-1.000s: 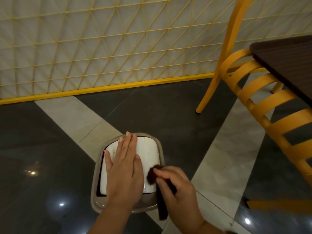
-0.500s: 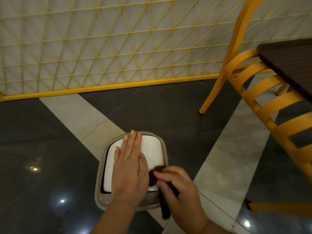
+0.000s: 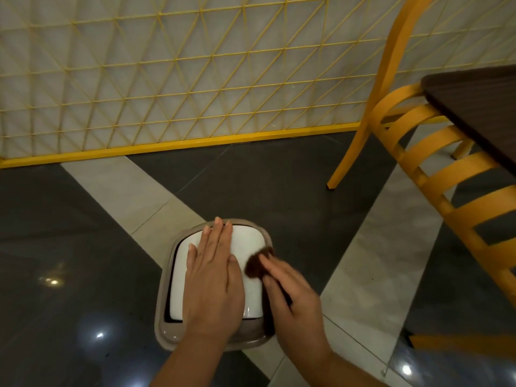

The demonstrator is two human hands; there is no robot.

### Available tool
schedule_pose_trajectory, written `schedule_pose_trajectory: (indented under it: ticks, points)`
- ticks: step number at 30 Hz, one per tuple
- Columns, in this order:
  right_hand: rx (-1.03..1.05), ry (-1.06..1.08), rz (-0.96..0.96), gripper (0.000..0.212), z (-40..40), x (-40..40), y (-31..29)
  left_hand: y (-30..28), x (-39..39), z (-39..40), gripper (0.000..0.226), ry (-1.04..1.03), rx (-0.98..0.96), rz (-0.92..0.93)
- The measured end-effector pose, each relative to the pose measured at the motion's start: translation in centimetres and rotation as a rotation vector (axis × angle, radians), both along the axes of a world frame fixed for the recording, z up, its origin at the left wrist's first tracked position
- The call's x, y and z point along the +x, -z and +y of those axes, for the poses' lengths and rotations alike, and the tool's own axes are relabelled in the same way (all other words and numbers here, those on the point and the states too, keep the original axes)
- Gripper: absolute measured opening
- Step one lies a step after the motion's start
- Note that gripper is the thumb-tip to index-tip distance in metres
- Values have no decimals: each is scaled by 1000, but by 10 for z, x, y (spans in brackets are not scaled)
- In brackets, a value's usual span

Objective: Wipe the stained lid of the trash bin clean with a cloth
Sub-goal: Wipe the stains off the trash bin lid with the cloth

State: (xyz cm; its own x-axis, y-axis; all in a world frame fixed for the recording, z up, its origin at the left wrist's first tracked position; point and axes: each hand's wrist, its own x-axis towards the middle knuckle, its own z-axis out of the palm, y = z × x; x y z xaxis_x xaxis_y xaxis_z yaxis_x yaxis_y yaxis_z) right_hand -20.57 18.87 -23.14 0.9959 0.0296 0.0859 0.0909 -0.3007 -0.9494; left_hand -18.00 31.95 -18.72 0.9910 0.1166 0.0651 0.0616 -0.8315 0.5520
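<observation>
A small trash bin with a beige rim point(image 3: 167, 331) stands on the floor below me, its white swing lid point(image 3: 248, 241) seen from above. My left hand point(image 3: 212, 280) lies flat on the lid with straight fingers reaching to its far edge. My right hand point(image 3: 290, 300) pinches a dark brown cloth point(image 3: 255, 265) and presses it on the right side of the lid. Part of the cloth hangs down under my right hand, over the bin's right rim. No stain shows on the visible lid.
A yellow slatted chair point(image 3: 435, 174) stands to the right, one leg point(image 3: 332, 185) on the floor beyond the bin. A dark tabletop point(image 3: 474, 107) juts in at the right edge. A yellow lattice partition point(image 3: 178, 79) runs along the back. The floor is glossy dark and light tile.
My right hand has moved the cloth away from me along the lid's right side, from near the front edge toward the middle. The left hand stays flat on the lid.
</observation>
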Motion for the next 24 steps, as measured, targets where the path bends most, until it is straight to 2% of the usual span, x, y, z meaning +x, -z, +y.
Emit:
schedule_pose_trajectory:
  ticks: [2, 4, 7, 11, 16, 18, 21, 24]
  points:
    - [-21, -39, 8, 43, -7, -27, 8, 1, -1, 0, 60, 9, 27, 3]
    - [24, -54, 13, 44, -5, -20, 6, 1, -2, 0, 64, 19, 47, 6]
    - [41, -128, -2, 38, 12, 38, -13, 2, -1, 1, 65, 24, 45, 21]
    - [159, -136, 150, 31, 29, 91, -28, 0, 0, -1, 63, 14, 48, 27]
    - [294, 12, 320, 34, 18, 40, -1, -2, -1, -2, 63, -1, 56, 10]
    - [343, 53, 268, 38, 21, -4, 11, -3, -1, -2, 59, -7, 27, -2]
    - [294, 48, 140, 54, 30, -56, 20, -2, -1, -1, 58, -5, 19, -15]
    - [230, -16, 56, 49, 27, -31, 7, 0, -2, 1, 63, 9, 33, -16]
